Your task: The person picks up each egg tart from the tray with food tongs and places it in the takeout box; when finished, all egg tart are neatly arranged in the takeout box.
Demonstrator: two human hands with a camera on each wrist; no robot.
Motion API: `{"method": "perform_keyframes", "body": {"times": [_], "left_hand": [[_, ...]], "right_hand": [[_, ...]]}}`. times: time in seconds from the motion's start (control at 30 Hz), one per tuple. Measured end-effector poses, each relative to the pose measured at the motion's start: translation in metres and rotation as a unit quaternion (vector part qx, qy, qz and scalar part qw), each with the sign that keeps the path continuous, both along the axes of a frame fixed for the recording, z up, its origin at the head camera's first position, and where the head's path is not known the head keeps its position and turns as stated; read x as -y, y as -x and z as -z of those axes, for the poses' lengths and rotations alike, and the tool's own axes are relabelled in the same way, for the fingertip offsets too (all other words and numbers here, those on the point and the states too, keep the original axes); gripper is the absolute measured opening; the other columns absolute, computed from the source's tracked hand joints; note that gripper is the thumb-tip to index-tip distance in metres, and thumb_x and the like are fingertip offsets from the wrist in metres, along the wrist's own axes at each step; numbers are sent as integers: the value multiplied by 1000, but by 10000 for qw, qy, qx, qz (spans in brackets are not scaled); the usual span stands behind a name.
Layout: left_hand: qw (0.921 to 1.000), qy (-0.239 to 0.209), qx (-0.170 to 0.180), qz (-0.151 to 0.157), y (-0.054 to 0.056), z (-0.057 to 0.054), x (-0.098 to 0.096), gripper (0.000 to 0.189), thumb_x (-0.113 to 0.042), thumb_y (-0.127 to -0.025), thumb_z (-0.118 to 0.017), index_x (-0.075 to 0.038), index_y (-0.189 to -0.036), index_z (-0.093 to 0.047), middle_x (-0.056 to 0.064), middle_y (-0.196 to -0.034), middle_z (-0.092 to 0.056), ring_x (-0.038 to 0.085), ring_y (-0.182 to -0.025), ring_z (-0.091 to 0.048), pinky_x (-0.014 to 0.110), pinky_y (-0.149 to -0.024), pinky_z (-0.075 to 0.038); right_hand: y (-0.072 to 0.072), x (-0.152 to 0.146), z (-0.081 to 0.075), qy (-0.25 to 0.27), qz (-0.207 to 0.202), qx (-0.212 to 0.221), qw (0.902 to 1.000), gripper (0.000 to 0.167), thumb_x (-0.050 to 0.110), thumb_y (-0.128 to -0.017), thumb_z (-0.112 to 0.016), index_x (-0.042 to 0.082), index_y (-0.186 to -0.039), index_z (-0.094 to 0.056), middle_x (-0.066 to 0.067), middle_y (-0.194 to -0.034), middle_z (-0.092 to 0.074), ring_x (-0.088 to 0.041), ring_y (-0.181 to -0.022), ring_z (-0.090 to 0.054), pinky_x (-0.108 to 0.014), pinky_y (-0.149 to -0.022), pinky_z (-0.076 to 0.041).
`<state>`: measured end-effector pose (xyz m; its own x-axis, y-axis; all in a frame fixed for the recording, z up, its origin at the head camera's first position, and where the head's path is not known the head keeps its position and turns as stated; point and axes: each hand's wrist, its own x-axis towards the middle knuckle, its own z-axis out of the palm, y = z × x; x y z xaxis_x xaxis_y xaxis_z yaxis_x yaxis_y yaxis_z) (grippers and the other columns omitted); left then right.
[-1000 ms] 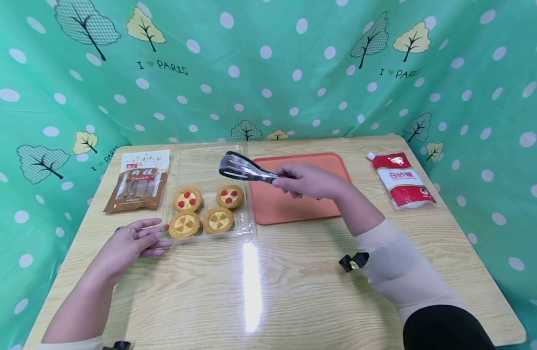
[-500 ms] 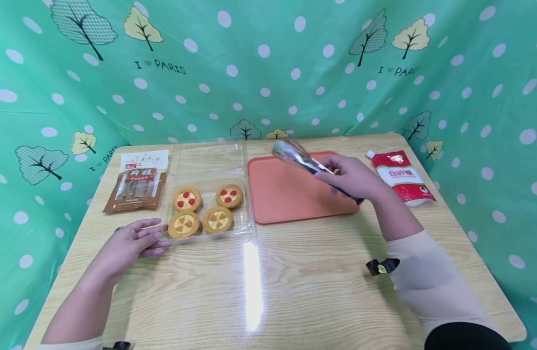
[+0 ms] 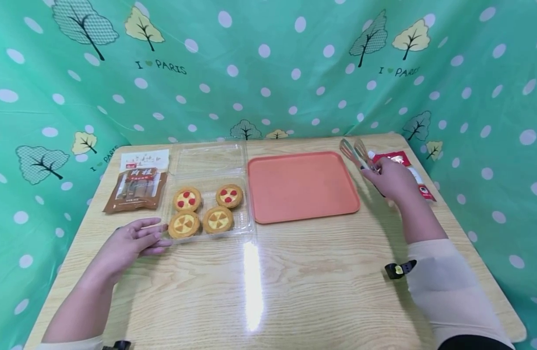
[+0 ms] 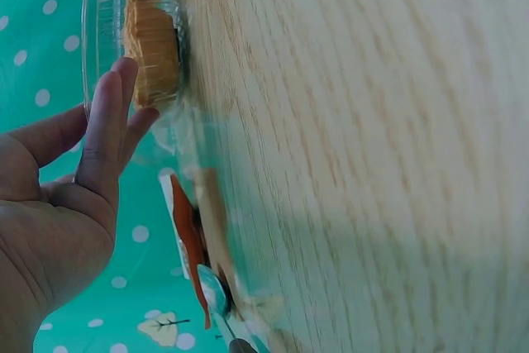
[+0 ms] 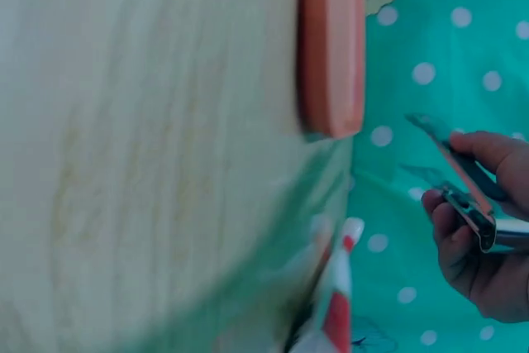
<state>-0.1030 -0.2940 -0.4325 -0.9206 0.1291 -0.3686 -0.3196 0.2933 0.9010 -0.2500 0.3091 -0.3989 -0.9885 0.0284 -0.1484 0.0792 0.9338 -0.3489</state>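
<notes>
In the head view my right hand grips a pair of metal serving tongs, the two ends spread apart, in front of a red and white bag that it partly covers. The right wrist view shows the tongs between thumb and fingers, raised above the table. My left hand rests its fairly straight fingers against the near left corner of a clear plastic box. Inside sit several tarts, among them a red-dotted tart and a wedge-patterned tart. The box's lid lies folded back.
A flat orange tray lies between the box and the red and white bag. At the left is a brown pouch with a clear window. The wooden table is backed by a green dotted cloth.
My right hand has carried the tongs rightward, from above the box's edge across the tray to the red and white bag. The tongs' ends now show spread. My left hand has stayed put.
</notes>
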Motion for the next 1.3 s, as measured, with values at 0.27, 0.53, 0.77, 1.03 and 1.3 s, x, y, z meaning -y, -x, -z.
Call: {"method": "perform_keyframes", "body": {"times": [0.27,0.53,0.77,1.03,1.3], "left_hand": [[10000,-58,47,-23,1,-1,-1,64,-20,-104,-51,8,-151,-19,30,-151,-35,16,-103,-71,35,-90,-59],[9999,-118,29,-55,0,0,-1,63,-19,-104,-51,8,-151,-19,31,-152,-33,17,-104,-70,36,-90,-59],[9999,-83,108,-85,-1,0,-1,62,-17,-104,-50,7,-152,-18,31,-152,-33,20,-105,-70,38,-91,-58],[9999,-86,85,-82,-1,-1,-2,63,-16,-103,-51,7,-152,-18,30,-151,-34,20,-105,-70,38,-91,-58],[9999,-118,55,-88,-1,0,-2,63,-18,-104,-50,8,-151,-19,30,-152,-33,18,-104,-71,37,-90,-58]], "right_hand": [[3,-11,14,-67,251,631,9977,62,62,-88,-60,4,-110,-50,-14,-82,-54,-28,-75,-55,-30,-50,-45],[3,-11,24,-300,150,1036,9941,65,58,-89,-61,-1,-113,-50,-19,-91,-59,-32,-79,-58,-31,-52,-47],[4,-8,27,-143,227,1484,9886,67,53,-88,-67,-3,-119,-49,-21,-97,-58,-31,-80,-59,-29,-54,-51],[4,-7,29,-34,168,1778,9839,59,51,-88,-66,-1,-111,-49,-18,-90,-59,-27,-72,-63,-29,-55,-54],[6,-7,27,-131,153,1763,9841,68,54,-89,-64,-4,-120,-47,-22,-95,-59,-32,-78,-63,-33,-59,-54]]}}
